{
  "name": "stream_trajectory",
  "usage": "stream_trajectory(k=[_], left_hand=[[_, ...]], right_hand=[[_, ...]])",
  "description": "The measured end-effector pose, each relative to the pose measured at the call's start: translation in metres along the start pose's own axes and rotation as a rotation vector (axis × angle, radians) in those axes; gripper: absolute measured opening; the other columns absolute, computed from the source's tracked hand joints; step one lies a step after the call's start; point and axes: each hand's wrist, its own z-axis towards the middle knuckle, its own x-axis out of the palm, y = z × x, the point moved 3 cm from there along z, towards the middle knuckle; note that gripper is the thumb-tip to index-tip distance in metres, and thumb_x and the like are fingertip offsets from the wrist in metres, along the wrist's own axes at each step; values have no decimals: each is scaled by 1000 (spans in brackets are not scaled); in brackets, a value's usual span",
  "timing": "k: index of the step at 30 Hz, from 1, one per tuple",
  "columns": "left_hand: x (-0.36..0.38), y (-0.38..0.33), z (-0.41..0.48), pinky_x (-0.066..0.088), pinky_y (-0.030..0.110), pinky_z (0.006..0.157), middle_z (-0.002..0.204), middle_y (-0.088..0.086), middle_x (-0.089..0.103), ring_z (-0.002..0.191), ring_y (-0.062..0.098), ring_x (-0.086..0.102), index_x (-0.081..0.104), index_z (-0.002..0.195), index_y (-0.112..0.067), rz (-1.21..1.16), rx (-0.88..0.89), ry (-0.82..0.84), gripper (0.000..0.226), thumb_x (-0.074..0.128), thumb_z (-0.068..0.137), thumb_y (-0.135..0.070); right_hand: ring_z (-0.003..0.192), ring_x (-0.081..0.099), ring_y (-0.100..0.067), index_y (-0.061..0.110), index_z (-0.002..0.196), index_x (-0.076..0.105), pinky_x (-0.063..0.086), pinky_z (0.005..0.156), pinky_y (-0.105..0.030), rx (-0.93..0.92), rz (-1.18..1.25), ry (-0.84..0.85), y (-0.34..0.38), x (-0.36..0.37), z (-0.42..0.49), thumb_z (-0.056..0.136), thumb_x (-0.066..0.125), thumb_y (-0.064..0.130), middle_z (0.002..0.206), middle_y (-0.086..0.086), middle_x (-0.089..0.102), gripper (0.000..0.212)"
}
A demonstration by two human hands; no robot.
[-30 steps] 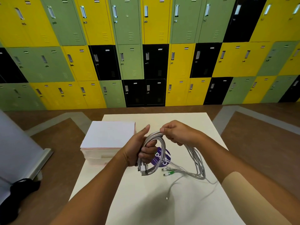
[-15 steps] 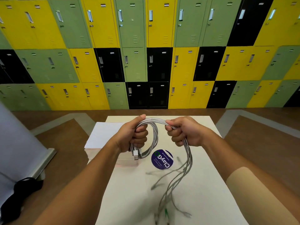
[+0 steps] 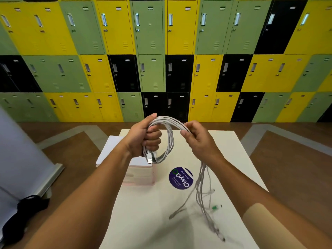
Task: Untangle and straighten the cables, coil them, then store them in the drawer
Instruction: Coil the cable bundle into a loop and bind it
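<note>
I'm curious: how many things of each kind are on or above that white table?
Hands: 2, the left hand and right hand, both gripping the cable bundle
Cable bundles: 1, strands too tangled to count
Purple round sticker: 1
White box: 1
Total: 5

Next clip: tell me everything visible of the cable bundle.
The cables are pale grey, several strands bundled together. The left hand grips them partly wound in a loop, USB plugs sticking out below the fist. The right hand pinches the strands, whose loose tails hang blurred over the table, one green-tipped.
</note>
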Motion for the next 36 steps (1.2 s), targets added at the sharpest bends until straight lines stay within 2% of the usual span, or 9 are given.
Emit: stream_trajectory(k=[3, 7, 11, 14, 20, 25, 30, 34, 36], left_hand=[[-2, 9, -1, 15, 20, 41, 47, -5, 11, 36, 9, 10, 23, 60, -21, -17, -19, 3, 53, 41, 100, -52], [-2, 19, -2, 14, 19, 41, 47, -6, 11, 37, 9, 9, 21, 61, -21, -33, -51, -6, 53, 38, 101, -51], [-6, 24, -6, 14, 19, 41, 48, -6, 13, 38, 9, 11, 24, 60, -21, 24, -108, -41, 53, 39, 99, -52], [-9, 26, -8, 15, 19, 41, 46, -6, 17, 36, 8, 15, 27, 58, -20, 65, -144, -70, 53, 39, 99, -52], [-18, 27, -11, 15, 18, 41, 46, -6, 16, 36, 8, 13, 27, 58, -20, 80, -173, -129, 53, 38, 100, -52], [-21, 32, -11, 18, 16, 40, 45, -6, 18, 36, 8, 16, 28, 59, -19, 84, -214, -137, 53, 36, 100, -52], [-22, 37, -10, 13, 21, 43, 49, -5, 17, 40, 10, 13, 28, 60, -20, 183, -278, -147, 53, 35, 100, -53], [-25, 40, -11, 12, 24, 45, 52, -4, 17, 45, 12, 11, 31, 58, -21, 358, -345, -187, 55, 34, 100, -56], [-24, 40, -12, 13, 23, 45, 53, -3, 18, 46, 12, 12, 32, 57, -21, 406, -377, -189, 56, 33, 100, -56]], right_hand=[[69, 56, -16, 25, 102, 62, 48, 63, -35, -22, -98, -54, -4, -1, 0, 102, 53, 31, 76, 6, 59, 10], [68, 57, -8, 21, 91, 65, 44, 60, -19, 24, -112, -61, -6, 2, 1, 101, 54, 24, 74, 6, 61, 15], [49, 29, -13, 9, 81, 65, 24, 45, -23, 309, 289, 116, -17, 5, 0, 104, 46, 15, 53, 3, 39, 31], [49, 21, -12, 9, 83, 62, 16, 47, -22, 391, 400, 270, -15, 3, -4, 105, 45, 25, 55, 1, 31, 32], [51, 33, -12, 33, 108, 63, 28, 45, -24, 159, 10, 264, -3, 1, -2, 96, 64, 32, 56, 7, 41, 12], [76, 52, -13, 22, 101, 65, 44, 64, -36, -110, -486, 186, 4, 3, 4, 103, 48, 31, 81, 9, 57, 19], [62, 46, -11, 25, 84, 65, 38, 60, -34, 37, -316, 264, 3, -1, 11, 100, 48, 34, 66, 6, 52, 25], [54, 44, -3, 33, 98, 64, 34, 52, -21, 76, -320, 403, 12, -4, 11, 94, 61, 46, 61, 11, 51, 14], [60, 46, -4, 31, 96, 70, 37, 57, -25, 71, -387, 438, 18, -6, 15, 95, 62, 43, 65, 10, 55, 14]])
